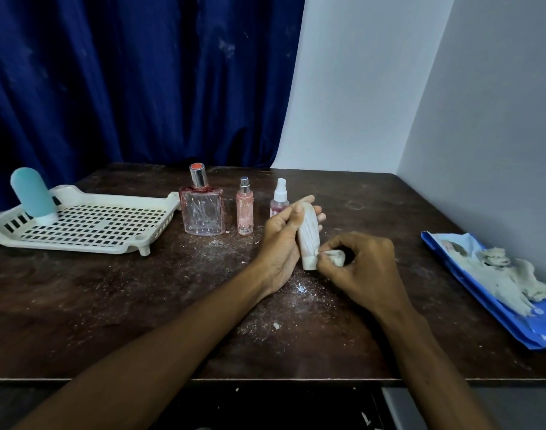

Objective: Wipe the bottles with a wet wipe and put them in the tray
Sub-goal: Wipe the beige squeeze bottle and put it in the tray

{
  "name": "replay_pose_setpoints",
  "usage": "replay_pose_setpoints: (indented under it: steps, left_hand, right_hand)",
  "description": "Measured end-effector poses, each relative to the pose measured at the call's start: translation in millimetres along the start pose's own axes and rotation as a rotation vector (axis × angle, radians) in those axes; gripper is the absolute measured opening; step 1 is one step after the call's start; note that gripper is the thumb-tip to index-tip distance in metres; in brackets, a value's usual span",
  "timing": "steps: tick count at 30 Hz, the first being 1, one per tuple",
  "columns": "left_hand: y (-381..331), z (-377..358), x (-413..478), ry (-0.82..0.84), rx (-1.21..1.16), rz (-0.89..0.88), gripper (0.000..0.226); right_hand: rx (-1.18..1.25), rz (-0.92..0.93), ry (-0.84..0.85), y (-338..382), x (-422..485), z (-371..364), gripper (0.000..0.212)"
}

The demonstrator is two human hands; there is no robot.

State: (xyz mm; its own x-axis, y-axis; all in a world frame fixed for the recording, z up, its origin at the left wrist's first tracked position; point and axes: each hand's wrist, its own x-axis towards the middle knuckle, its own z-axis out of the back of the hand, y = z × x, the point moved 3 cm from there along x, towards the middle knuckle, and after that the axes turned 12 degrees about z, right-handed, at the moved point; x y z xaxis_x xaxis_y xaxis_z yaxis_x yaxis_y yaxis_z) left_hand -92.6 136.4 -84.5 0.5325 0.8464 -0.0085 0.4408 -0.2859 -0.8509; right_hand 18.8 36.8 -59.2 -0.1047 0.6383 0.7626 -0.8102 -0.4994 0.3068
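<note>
Right of the white slotted tray (63,245): your left hand (279,240) is gripping a pale pink bottle (309,232) steady.
Right hand (364,270): you're pinching a balled white wipe (336,256) against its cap (309,264).

Two slim forearms are showing bare, running in from seven and five o'clock of the view. The left hand (279,243) and right hand (361,268) are showing bare too, knuckles and tendons standing out.
</note>
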Motion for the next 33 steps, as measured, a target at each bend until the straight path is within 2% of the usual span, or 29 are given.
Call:
replay_pose_setpoints:
  steps: [3,8,13,18,22,28,33]
  left_hand:
    - [-0.2,-0.2,-0.3,0.011,-0.003,0.001,0.034]
    - [-1.4,-0.8,-0.2,0.001,-0.013,-0.009,0.036]
    - [-2.1,-2.4,-1.5,0.005,-0.019,-0.004,0.036]
    - [-2.5,-3.0,-1.8,-0.003,-0.024,-0.006,0.037]
    - [-2.0,-2.0,-0.7,0.003,-0.027,0.0,0.038]
    - [-2.5,-2.8,-0.6,0.003,-0.027,-0.006,0.034]
    - [-1.8,-1.7,-0.3,0.007,-0.037,0.003,0.035]
  right_hand:
    - [-0.001,0.052,-0.001,4.6,1.1,-1.7,0.009]
    - [-0.027,-0.013,-0.047,-1.5,0.7,-0.2,0.009]
    - [-0.004,0.037,-0.011,2.2,0.9,-2.6,0.01]
    - [-0.018,-0.009,-0.041,-0.6,1.1,-0.8,0.009]
    - [-0.003,0.048,0.001,3.3,0.8,-1.8,0.01]
    - [-0.052,0.015,-0.051,0.7,2.0,0.2,0.01]
    - [-0.016,0.095,-0.004,3.9,1.4,-2.3,0.012]
